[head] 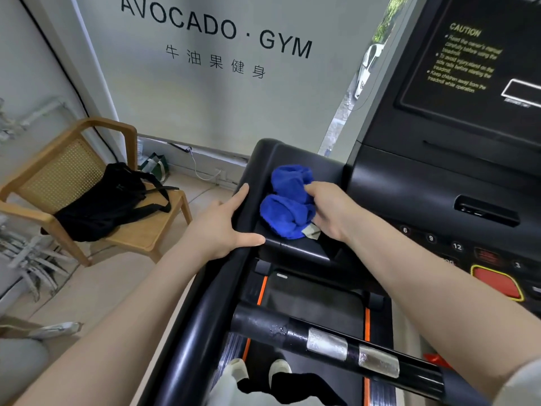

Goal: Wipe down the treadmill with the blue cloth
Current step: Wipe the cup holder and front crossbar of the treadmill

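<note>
Standing on the treadmill (292,303), the person has both feet just visible at the bottom edge, light shoes (257,369) on the dark belt between orange side strips. Nearest across the view, a black crossbar (336,344) runs from centre to the lower right corner, carrying two silvery sensor plates and some wet droplets near its left end. Past the bar, both bare forearms reach forward to the console's left wing. Left hand (225,227) lies spread on the wing's outer left edge, fingers straight along the rim, thumb across the near edge. Right hand (328,209) grips the blue cloth (288,202), fingers curled into its right side; the cloth is bunched in two lumps and sits in the wing's recessed tray, a pale tag showing at its near corner. Right of the hand, the console face shows number keys 6, 9, 12, 3 and a red button (494,284) ringed in yellow. Above that, a dark screen panel (468,71) bears yellow CAUTION text. Left of the treadmill, on the floor, a wooden chair (96,183) with a cane back holds a black backpack (105,200). Farthest, a grey wall panel (216,83) reads AVOCADO · GYM.
</note>
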Available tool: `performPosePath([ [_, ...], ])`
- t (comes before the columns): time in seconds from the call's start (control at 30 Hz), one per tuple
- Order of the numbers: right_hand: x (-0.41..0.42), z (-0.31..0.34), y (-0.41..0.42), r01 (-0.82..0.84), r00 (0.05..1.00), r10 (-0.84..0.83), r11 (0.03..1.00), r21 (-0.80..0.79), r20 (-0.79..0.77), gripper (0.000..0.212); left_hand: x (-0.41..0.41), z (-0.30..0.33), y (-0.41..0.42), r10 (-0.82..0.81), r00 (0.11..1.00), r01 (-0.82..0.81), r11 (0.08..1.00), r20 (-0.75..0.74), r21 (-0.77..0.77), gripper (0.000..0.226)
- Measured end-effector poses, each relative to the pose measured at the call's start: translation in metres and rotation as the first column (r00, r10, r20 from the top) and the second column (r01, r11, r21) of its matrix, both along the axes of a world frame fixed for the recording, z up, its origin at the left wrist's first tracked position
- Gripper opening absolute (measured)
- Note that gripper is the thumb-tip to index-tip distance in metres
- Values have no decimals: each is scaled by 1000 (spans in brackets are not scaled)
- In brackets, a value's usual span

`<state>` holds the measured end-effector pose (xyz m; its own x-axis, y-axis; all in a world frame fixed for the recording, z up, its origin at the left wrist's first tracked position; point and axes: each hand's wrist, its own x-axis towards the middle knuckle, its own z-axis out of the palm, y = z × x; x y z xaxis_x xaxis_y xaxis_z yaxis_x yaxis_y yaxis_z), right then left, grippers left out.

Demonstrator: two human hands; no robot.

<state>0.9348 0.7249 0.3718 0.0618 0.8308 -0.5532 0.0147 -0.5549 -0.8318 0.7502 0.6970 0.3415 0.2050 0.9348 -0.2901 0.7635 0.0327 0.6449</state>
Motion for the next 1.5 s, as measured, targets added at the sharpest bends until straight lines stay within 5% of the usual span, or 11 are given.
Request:
performPosePath([
  [0.03,-1,1,1,-135,969,121,990,49,217,20,1,1,0,1,1000,-1,1000,-11,-4,103],
  [0.1,-2,5,2,-416,710,293,908,46,640,27,1,3,0,-9,999,9,1000,-31,-6,102],
  [0.3,20,28,0,-684,375,498,718,-129,781,22,1,4,-3,-10,999,9,1000,-35,-25,102],
  [0.43,37,39,14,-436,544,88,879,192,834,25,0,2,-4,-1,1000,1,999,-10,-34,100],
  [0.5,38,38,12,-339,622,-51,882,328,781,25,0,1,-3,10,1000,-10,999,-1,-37,100],
  [0.63,10,3,-1,-547,526,117,805,230,842,17,-1,0,-2,25,1000,-24,999,18,-36,102],
  [0.8,-19,-20,-16,-727,372,215,672,140,903,40,-4,-1,0,-16,999,16,1000,35,1,104],
  [1.0,11,-19,-69,-941,146,94,322,109,985,38,-1,9,-1,-104,994,99,984,-25,-151,112],
  [1.23,-6,-24,-63,-803,112,-21,587,103,993,41,2,16,-3,-90,995,84,984,-30,-159,109],
  [1.43,7,-30,-73,-957,43,-11,287,45,999,48,5,15,-3,-140,987,128,982,-76,-139,111],
  [1.5,27,-26,-74,-953,22,-40,301,33,999,47,4,15,-4,-123,988,109,984,-92,-143,110],
])
